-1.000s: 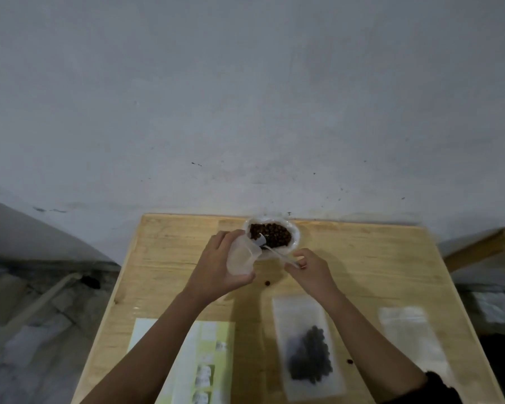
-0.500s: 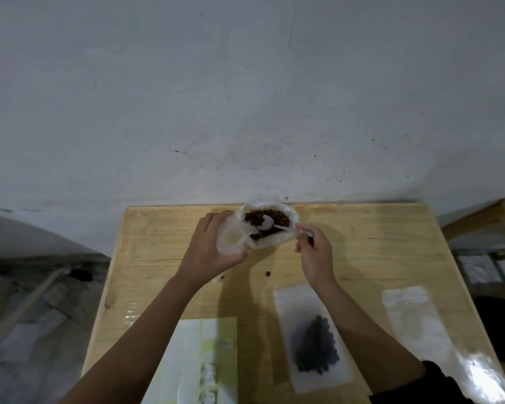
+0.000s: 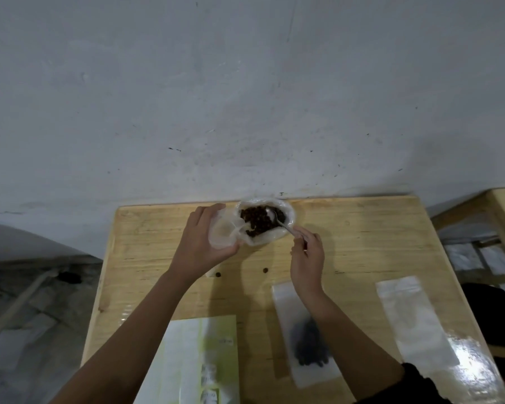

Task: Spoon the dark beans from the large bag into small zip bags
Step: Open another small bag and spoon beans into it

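The large bag (image 3: pixel 286 228) sits at the top centre of the frame, on the far edge of the wooden tabletop (image 3: pixel 362 243) against the grey wall (image 3: pixel 245 97). Its clear plastic mouth is rolled wide open, and inside lies a heap of dark beans (image 3: pixel 255 221), brown, round and glossy.

The bowl of a spoon (image 3: pixel 272 213) rests among the beans on the right side of the heap, its thin handle slanting down and right to the right hand (image 3: pixel 308 255), which pinches the handle's end between thumb and fingertips. The left hand (image 3: pixel 200 243) is curled round a small zip bag (image 3: pixel 223 231), cloudy and see-through, whose open mouth touches the left rim of the large bag. I can't tell whether any beans are in it. The two hands are apart, one on each side of the large bag.

Lower in the frame a filled zip bag (image 3: pixel 286 313) lies flat, a dark clump of beans showing through its lower half, with the right forearm crossing over it. To its right lies an empty zip bag (image 3: pixel 414 319), flat and shiny. Two loose beans (image 3: pixel 265 270) sit on the bare wood between the wrists. A printed sheet (image 3: pixel 199 360) with green edging lies at the bottom centre.
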`<state>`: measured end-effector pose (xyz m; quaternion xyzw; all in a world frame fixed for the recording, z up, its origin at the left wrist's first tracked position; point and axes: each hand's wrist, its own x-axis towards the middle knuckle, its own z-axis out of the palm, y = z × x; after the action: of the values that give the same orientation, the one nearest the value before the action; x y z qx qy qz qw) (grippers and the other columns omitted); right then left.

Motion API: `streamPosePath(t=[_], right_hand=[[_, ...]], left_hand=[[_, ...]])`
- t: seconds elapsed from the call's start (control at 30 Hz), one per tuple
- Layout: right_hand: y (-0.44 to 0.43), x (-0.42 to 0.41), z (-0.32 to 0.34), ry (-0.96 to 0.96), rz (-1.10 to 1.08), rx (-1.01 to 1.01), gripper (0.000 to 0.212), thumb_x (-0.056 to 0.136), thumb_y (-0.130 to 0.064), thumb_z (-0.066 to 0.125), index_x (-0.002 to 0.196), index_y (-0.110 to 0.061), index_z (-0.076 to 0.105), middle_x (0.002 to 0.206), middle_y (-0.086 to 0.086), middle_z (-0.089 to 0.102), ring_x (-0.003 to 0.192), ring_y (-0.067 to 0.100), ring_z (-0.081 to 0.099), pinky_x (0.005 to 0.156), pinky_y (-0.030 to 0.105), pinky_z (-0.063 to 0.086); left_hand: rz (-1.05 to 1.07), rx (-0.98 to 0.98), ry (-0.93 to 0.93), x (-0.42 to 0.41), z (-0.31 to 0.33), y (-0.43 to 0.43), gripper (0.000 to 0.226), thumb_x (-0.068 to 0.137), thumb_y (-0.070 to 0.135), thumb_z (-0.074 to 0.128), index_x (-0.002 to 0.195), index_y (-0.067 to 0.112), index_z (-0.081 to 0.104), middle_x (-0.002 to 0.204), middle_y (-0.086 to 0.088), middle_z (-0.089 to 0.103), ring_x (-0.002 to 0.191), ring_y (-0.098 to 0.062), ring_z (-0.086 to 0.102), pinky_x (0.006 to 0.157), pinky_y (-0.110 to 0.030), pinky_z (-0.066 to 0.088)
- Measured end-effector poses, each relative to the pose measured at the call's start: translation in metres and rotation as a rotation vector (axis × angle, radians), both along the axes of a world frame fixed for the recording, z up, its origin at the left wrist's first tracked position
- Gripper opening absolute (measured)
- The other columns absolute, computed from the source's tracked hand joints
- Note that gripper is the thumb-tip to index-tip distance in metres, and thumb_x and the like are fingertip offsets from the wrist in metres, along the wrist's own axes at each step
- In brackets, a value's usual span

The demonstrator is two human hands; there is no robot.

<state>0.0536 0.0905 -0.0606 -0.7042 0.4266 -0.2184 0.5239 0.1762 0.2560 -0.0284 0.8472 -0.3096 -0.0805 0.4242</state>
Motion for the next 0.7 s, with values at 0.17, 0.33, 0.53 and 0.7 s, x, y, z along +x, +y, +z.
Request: streamPosePath(t=[0.17, 0.33, 0.53, 0.7], right_hand=[[0.014, 0.020, -0.002, -0.139, -0.132, 0.462, 0.021, 0.096, -0.003, 0.044, 0.100, -0.010, 0.063, 0.071, 0.005, 0.051, 0.059, 0.011, 0.046, 0.060, 0.023, 0.044], [0.012, 0.028, -0.001, -0.217, -0.251, 0.718, 0.019, 0.094, 0.001, 0.046, 0.093, -0.004, 0.064, 0.065, 0.005, 0.048, 0.058, 0.014, 0.043, 0.057, 0.024, 0.041], [-0.007, 0.016, 0.007, -0.279, -0.286, 0.740, 0.022, 0.095, 0.000, 0.045, 0.089, -0.005, 0.065, 0.065, 0.004, 0.047, 0.057, 0.012, 0.044, 0.056, 0.022, 0.042], [-0.027, 0.000, 0.023, -0.327, -0.252, 0.659, 0.021, 0.093, 0.000, 0.046, 0.088, -0.004, 0.066, 0.063, 0.003, 0.048, 0.054, 0.010, 0.046, 0.054, 0.022, 0.043]], left_hand=[[0.016, 0.014, -0.018, -0.001, 0.000, 0.015, 0.071, 0.062, 0.050, 0.068, 0.125, 0.031, 0.042, 0.114, 0.011, 0.043, 0.106, -0.001, 0.038, 0.088, 0.001, 0.025], [0.025, 0.037, -0.022, -0.004, 0.000, 0.018, 0.073, 0.062, 0.050, 0.067, 0.126, 0.024, 0.044, 0.115, 0.010, 0.042, 0.107, -0.003, 0.039, 0.088, -0.003, 0.027], [0.114, 0.109, -0.123, -0.003, -0.001, 0.007, 0.082, 0.061, 0.041, 0.076, 0.132, 0.017, 0.042, 0.123, 0.001, 0.042, 0.111, -0.006, 0.033, 0.095, -0.026, 0.032], [0.161, 0.285, -0.199, -0.003, -0.001, -0.009, 0.092, 0.059, 0.031, 0.083, 0.137, 0.009, 0.038, 0.129, -0.014, 0.042, 0.118, -0.028, 0.035, 0.099, -0.041, 0.032]])
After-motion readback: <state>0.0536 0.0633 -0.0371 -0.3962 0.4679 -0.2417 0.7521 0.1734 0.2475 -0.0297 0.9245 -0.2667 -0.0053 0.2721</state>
